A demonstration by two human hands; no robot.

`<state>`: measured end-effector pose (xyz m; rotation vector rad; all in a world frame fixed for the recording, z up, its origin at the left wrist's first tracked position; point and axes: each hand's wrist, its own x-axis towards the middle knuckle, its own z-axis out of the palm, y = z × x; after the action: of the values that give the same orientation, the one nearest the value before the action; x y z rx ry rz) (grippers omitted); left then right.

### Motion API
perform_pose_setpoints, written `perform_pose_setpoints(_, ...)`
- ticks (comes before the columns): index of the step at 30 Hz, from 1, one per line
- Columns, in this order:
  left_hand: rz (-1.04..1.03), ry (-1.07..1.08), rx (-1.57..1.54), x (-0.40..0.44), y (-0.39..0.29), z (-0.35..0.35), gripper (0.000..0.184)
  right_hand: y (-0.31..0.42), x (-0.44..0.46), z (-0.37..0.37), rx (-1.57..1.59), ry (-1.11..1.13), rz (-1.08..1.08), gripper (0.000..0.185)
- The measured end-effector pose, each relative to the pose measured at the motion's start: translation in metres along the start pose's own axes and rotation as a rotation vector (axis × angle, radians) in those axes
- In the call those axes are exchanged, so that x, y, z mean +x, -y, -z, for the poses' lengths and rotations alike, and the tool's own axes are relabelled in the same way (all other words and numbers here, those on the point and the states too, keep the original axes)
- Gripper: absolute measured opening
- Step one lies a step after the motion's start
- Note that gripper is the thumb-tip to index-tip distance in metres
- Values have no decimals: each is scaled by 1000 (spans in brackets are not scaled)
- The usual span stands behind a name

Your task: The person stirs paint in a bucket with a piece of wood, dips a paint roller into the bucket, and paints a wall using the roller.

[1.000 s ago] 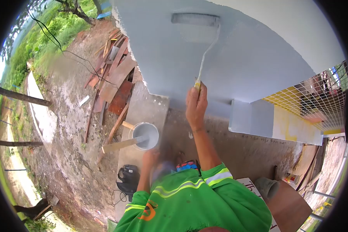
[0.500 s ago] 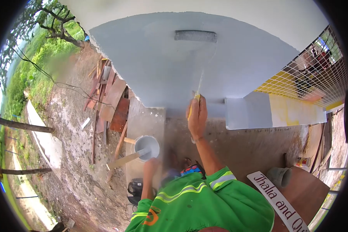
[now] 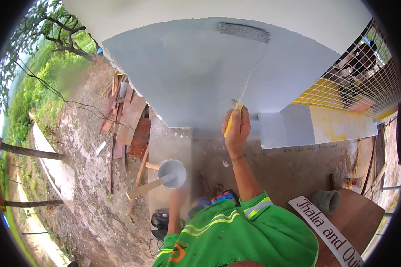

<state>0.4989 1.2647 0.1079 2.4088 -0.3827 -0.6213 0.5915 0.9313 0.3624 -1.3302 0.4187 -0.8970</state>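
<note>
My right hand [image 3: 238, 129] is closed round the yellow handle of a paint roller [image 3: 244, 33]. Its thin wire frame runs up to a grey-coated roller sleeve, which lies against the grey-painted part of the wall [image 3: 182, 71], close under the unpainted white band. At the near rim of a round bucket [image 3: 172, 172] is my left hand [image 3: 178, 196], blurred, its fingers not made out. Grey paint shows inside the bucket, and a wooden stick [image 3: 149, 187] slants out over its side.
Left of the bucket lies a pile of boards [image 3: 131, 111] on rough ground. A ledge [image 3: 316, 127], part grey, part yellowish, juts out at right below a white wire grille [image 3: 356, 80]. Behind me on the right are a lettered sign [image 3: 327, 231] and a dark bucket [image 3: 327, 201].
The roller has moved right and slightly up along the wall, tilting more, and my right hand has shifted right with it. My left hand stays beside the bucket.
</note>
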Motion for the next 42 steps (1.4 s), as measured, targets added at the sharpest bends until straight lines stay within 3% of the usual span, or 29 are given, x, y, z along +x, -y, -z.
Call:
perform_pose_setpoints(5, 75, 33, 11, 1, -3, 3, 36, 16, 15, 12, -68, -4, 33, 39)
perform_pose_setpoints(17, -89, 31, 54, 10, -1, -1, 40, 27, 19, 18, -63, 43, 8, 40)
perform_pose_setpoints(20, -10, 55, 57, 7, -7, 1, 42, 24, 17, 17, -96, 28, 33, 44)
perform_pose_setpoints(26, 57, 42, 70, 7, -1, -6, 49, -71, -39, 41, -186, -5, -132, 35)
perform_pose_setpoints(29, 4, 51, 85, 4, 1, -6, 51, -83, -48, 44, -153, 26, -114, 33)
perform_pose_setpoints(32, -56, 106, 168, -3, 5, -7, 51, -41, -25, 14, -60, 2, -182, 34)
perform_pose_setpoints(35, -72, 145, 174, -4, 11, -9, 51, -15, 0, -9, 13, 39, -72, 35)
perform_pose_setpoints(42, 47, 16, -67, -39, 84, -52, 49, -36, -6, -9, -51, 37, 1, 35)
